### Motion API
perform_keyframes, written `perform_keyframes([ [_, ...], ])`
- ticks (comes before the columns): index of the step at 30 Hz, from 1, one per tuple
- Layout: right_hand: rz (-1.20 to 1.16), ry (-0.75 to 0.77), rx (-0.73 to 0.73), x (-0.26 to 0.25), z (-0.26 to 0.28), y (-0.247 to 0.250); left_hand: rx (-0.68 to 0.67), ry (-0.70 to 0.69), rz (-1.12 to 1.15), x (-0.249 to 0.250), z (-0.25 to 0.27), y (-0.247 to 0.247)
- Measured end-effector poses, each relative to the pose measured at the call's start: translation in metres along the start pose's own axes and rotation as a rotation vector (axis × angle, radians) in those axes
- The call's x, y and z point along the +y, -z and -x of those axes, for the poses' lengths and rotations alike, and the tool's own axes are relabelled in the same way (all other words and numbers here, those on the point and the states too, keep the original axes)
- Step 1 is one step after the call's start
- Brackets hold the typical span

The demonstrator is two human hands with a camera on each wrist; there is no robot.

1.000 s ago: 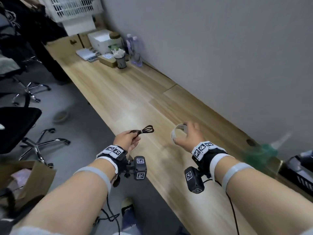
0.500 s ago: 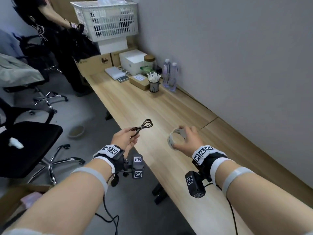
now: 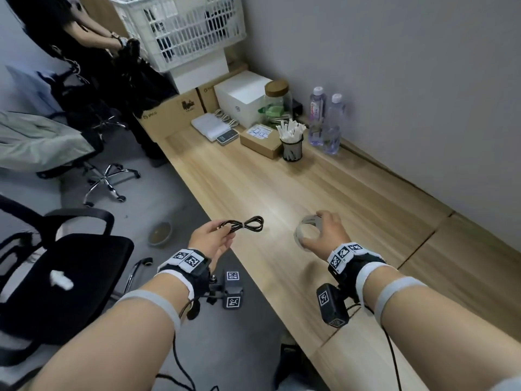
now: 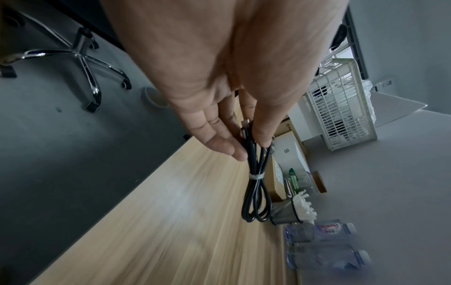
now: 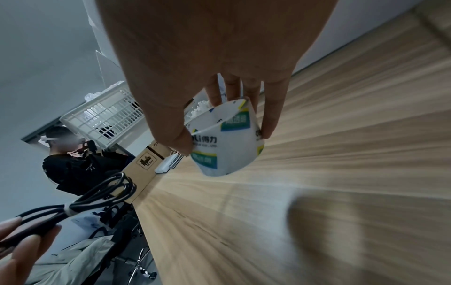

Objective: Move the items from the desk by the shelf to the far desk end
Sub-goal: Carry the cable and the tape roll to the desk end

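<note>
My left hand (image 3: 210, 238) pinches a black cable bundle (image 3: 245, 223) tied with a white band, held in the air just off the desk's front edge. In the left wrist view the cable bundle (image 4: 256, 185) hangs from thumb and fingers. My right hand (image 3: 321, 231) grips a roll of clear tape (image 3: 306, 230) above the long wooden desk (image 3: 282, 193). The right wrist view shows the tape roll (image 5: 227, 138), with its white printed core, held between thumb and fingers. At the desk's far end stand a white box (image 3: 242, 100), a pen cup (image 3: 292, 149) and water bottles (image 3: 327, 119).
A white basket (image 3: 180, 26) sits on boxes at the far end, with a glass jar (image 3: 277, 104), a cardboard box (image 3: 260, 139) and a white pack (image 3: 210, 127) nearby. A person in black (image 3: 93, 46) stands far left. Office chairs (image 3: 56, 277) fill the floor left.
The view has swung along the desk, so the far-end items now sit closer. Both hands keep their holds on the cable bundle and tape roll.
</note>
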State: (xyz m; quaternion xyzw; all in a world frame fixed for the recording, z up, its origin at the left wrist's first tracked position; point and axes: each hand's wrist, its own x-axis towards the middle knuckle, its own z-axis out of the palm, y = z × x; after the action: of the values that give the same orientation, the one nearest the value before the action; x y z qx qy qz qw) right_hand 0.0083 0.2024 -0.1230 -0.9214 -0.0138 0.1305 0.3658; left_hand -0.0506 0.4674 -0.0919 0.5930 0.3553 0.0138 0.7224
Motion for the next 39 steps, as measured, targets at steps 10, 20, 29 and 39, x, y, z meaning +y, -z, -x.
perform_keyframes([
  [10, -0.035, -0.031, -0.096, -0.055, -0.125, -0.058, 0.086, 0.052, -0.067, 0.064, -0.136, 0.015],
  [20, 0.037, -0.156, -0.024, -0.082, -0.223, -0.089, -0.045, 0.172, -0.093, 0.090, -0.282, -0.017],
  [29, 0.101, -0.347, 0.081, -0.129, -0.305, -0.122, -0.165, 0.213, -0.215, 0.124, -0.432, -0.058],
  [39, 0.052, -0.343, 0.080, -0.157, -0.362, -0.147, -0.146, 0.222, -0.259, 0.144, -0.511, -0.082],
])
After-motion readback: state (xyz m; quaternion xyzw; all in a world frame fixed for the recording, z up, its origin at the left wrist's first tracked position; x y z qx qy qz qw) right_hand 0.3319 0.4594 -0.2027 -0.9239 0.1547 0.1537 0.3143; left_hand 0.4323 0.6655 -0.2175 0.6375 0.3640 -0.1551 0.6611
